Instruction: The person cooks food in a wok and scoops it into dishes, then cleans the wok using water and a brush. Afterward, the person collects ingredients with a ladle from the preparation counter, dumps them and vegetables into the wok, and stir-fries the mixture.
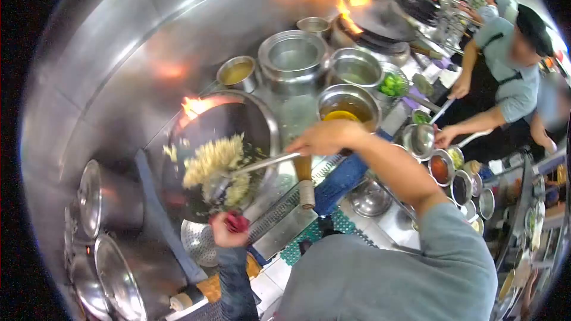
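Observation:
My right hand is closed round the handle of a metal ladle, which reaches into a large black wok. Pale chopped food is in the air and in the wok around the ladle's bowl. Flames rise at the wok's far rim. Nearer the body, my left hand is closed on a red cloth at the wok's near edge. What lies under the cloth is hidden.
Metal pots stand behind the wok. A perforated strainer and tall pots are at the lower left. Ingredient bowls line the right. A co-worker stands near a second flaming wok.

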`<control>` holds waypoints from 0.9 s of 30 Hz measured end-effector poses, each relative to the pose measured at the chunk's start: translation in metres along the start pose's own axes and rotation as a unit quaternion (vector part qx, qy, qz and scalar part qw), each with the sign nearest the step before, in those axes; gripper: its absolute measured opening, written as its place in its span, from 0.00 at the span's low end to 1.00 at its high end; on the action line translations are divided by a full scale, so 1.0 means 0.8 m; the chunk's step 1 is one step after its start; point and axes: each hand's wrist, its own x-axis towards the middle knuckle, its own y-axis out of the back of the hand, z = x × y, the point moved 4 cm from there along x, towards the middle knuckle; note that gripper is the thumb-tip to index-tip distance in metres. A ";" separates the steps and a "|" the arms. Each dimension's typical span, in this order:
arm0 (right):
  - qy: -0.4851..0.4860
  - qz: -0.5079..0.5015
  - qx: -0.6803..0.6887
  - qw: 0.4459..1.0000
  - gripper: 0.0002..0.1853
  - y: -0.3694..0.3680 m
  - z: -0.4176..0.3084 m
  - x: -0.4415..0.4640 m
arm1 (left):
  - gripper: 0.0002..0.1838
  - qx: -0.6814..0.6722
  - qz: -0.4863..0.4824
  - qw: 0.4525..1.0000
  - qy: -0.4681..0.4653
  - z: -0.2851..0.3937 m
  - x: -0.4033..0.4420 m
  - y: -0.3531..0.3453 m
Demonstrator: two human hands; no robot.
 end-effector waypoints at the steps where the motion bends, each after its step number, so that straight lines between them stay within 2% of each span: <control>1: -0.040 0.021 -0.017 0.999 0.20 -0.010 -0.011 0.012 | 0.09 -0.226 0.023 0.962 0.149 -0.025 0.026 0.005; 3: -0.117 0.090 -0.049 0.988 0.19 -0.065 -0.015 0.036 | 0.07 -0.196 0.055 0.974 0.095 -0.086 0.022 0.013; 4: -0.117 0.107 -0.019 0.987 0.20 -0.088 -0.024 0.025 | 0.07 -0.182 0.071 0.979 0.065 -0.109 0.013 0.023; 5: -0.113 0.124 0.007 0.986 0.20 -0.097 -0.029 0.017 | 0.02 -0.215 0.122 0.965 0.088 -0.110 -0.022 0.006; 6: -0.129 0.097 0.023 0.987 0.20 -0.083 -0.037 -0.004 | 0.05 -0.396 0.140 0.887 0.193 -0.174 -0.044 0.044; 7: -0.086 0.082 0.003 0.993 0.19 -0.060 -0.034 -0.015 | 0.06 -0.342 0.011 0.919 0.196 -0.119 -0.083 0.015; 8: -0.045 0.059 -0.007 0.997 0.19 -0.042 -0.027 -0.026 | 0.02 -0.344 0.053 0.918 0.189 -0.102 -0.080 0.017; 9: -0.003 0.028 -0.008 1.000 0.19 -0.034 -0.027 -0.037 | 0.03 -0.344 0.095 0.916 0.181 -0.086 -0.078 0.019; 10: -0.046 -0.017 -0.006 0.999 0.18 -0.022 -0.026 -0.033 | 0.03 -0.349 -0.007 0.916 0.197 -0.048 -0.062 0.033; 11: -0.077 0.007 -0.018 0.997 0.18 -0.011 -0.038 -0.029 | 0.04 -0.355 -0.113 0.906 0.201 -0.017 -0.034 0.033; 13: -0.131 0.055 -0.030 0.990 0.18 -0.010 -0.067 -0.014 | 0.06 -0.326 0.108 0.905 0.253 -0.036 0.032 0.037; 14: -0.141 0.088 -0.096 0.981 0.18 -0.032 -0.070 0.005 | 0.06 -0.317 0.083 0.917 0.228 -0.066 0.049 0.038; 15: -0.142 0.165 -0.189 0.958 0.21 -0.081 -0.049 0.036 | 0.07 -0.309 0.065 0.927 0.201 -0.090 0.055 0.049; 17: -0.140 0.235 -0.119 0.954 0.23 -0.122 -0.063 0.019 | 0.08 -0.227 0.092 0.957 0.156 -0.112 0.018 0.048; 19: -0.174 0.171 -0.034 0.969 0.25 -0.131 -0.077 -0.031 | 0.08 -0.288 0.084 0.933 0.196 -0.098 -0.033 0.032; 21: -0.134 0.207 -0.005 0.969 0.24 -0.150 -0.072 -0.059 | 0.08 -0.285 0.064 0.946 0.141 -0.102 0.011 0.041; 22: -0.144 0.192 -0.005 0.971 0.23 -0.147 -0.082 -0.064 | 0.08 -0.274 0.056 0.951 0.133 -0.114 0.023 0.052; 23: -0.155 0.184 -0.007 0.971 0.22 -0.131 -0.090 -0.069 | 0.08 -0.261 0.022 0.946 0.191 -0.122 0.058 0.066; 24: -0.163 0.171 -0.044 0.971 0.21 -0.117 -0.092 -0.071 | 0.07 -0.264 0.095 0.933 0.223 -0.102 0.081 0.058; 26: -0.156 0.162 -0.055 0.973 0.20 -0.092 -0.089 -0.076 | 0.08 -0.289 0.047 0.921 0.256 -0.103 0.119 0.070; 27: -0.152 0.160 -0.059 0.974 0.20 -0.083 -0.088 -0.078 | 0.08 -0.303 0.053 0.921 0.241 -0.109 0.126 0.075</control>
